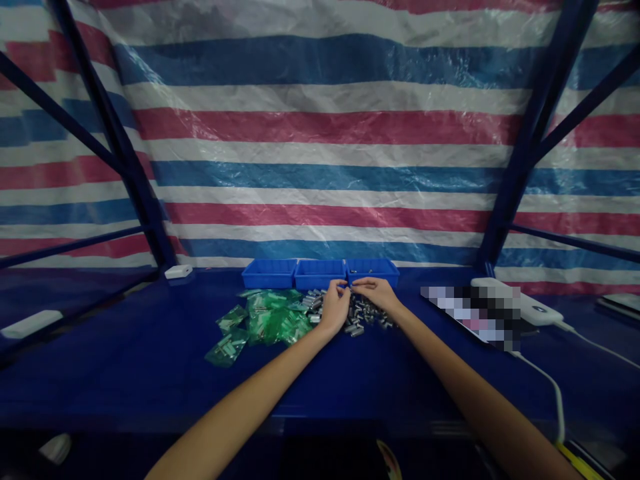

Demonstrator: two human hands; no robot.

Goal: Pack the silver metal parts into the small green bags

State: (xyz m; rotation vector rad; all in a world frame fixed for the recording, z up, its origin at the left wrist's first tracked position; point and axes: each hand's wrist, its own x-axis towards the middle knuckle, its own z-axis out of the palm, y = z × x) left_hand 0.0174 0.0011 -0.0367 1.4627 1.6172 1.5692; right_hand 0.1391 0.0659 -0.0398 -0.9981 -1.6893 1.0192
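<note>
Left hand (pixel 336 305) and right hand (pixel 376 293) bend inward, fingertips nearly meeting over a heap of small, shiny metal pieces (pixel 356 329), some tube-shaped, on a smooth blue table (pixel 150 360); whether either hand grips a piece cannot be told. From the hands, crinkled green plastic bags (pixel 273 321) lie between eight and nine o'clock, a flat device (pixel 463 317) past three. Three rectangular bins (pixel 316 283) span ten to one, rims near the fingers; the table's front edge runs well apart at six.
</note>
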